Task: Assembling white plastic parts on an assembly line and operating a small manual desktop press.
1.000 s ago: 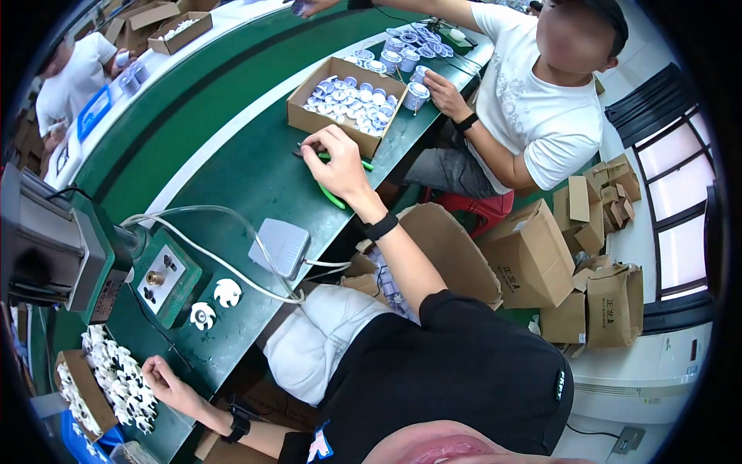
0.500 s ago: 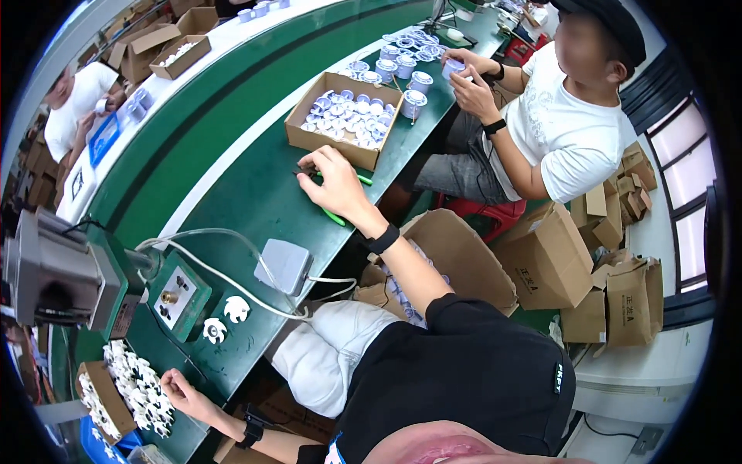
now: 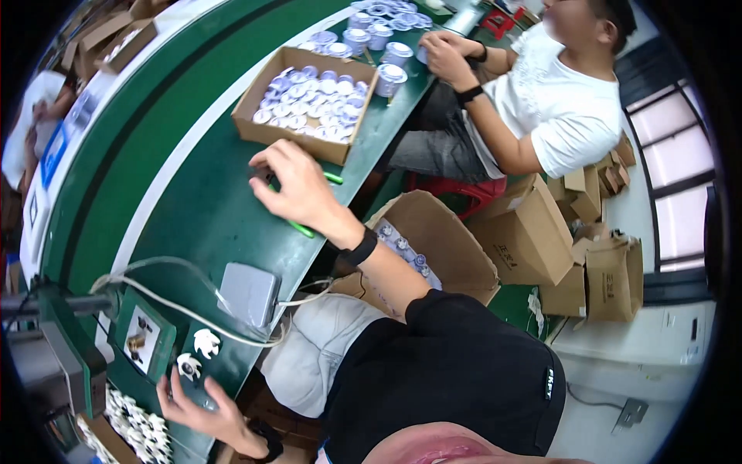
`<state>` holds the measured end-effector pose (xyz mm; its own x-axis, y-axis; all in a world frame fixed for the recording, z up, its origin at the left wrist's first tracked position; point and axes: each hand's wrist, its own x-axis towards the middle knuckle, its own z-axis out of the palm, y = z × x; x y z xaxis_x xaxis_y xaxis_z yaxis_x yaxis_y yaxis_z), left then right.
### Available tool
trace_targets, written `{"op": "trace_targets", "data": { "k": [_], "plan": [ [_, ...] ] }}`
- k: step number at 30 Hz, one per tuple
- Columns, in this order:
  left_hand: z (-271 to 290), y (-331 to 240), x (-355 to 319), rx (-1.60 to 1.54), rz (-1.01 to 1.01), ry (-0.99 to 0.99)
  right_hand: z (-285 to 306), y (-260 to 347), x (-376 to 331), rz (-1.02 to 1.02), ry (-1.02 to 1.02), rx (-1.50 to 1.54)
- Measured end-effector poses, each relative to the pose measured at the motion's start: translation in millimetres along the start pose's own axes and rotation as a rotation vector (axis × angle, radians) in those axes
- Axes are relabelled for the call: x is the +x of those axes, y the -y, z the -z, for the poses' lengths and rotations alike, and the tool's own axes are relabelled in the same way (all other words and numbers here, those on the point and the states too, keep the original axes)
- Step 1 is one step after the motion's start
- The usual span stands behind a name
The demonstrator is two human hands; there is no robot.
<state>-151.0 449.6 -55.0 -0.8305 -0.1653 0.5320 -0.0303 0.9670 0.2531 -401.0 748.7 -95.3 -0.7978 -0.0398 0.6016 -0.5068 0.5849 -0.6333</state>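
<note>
My left hand (image 3: 205,414) is open, fingers spread, just short of two white finned wheel-like pieces (image 3: 206,342) on the green table. Nothing shows in its fingers. My right hand (image 3: 297,185) rests on the table by the cardboard box, its fingers bent around the dark head of green-handled pliers (image 3: 301,229). The palm hides the middle of that tool, and its handles stick out on both sides. Beside the two pieces stands a green machine fixture (image 3: 144,338) with a brass-coloured centre. A heap of similar white pieces (image 3: 139,421) lies near my left hand.
An open cardboard box (image 3: 290,138) holds white round parts. A grey box-shaped unit (image 3: 249,292) with cables sits at the table edge. White cylindrical parts (image 3: 391,80) stand farther along, where a co-worker's hands (image 3: 448,58) work. A large open carton (image 3: 464,247) is below the table.
My left hand has moved from beside the white heap toward the two loose pieces and spread its fingers. My right hand stays at the pliers. The whole view has shifted.
</note>
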Motion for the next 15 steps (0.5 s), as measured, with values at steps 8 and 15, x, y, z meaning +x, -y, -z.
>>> {"op": "trace_targets", "data": {
  "k": [8, 15],
  "plan": [
    [-38, -27, 14, -0.269, 0.208, 0.063, 30, 6, 6, 0.019, 0.056, -0.152],
    [-36, -18, 3, -0.024, 0.274, -0.154, 56, 27, -42, 0.054, 0.288, -0.704]
  ]
}}
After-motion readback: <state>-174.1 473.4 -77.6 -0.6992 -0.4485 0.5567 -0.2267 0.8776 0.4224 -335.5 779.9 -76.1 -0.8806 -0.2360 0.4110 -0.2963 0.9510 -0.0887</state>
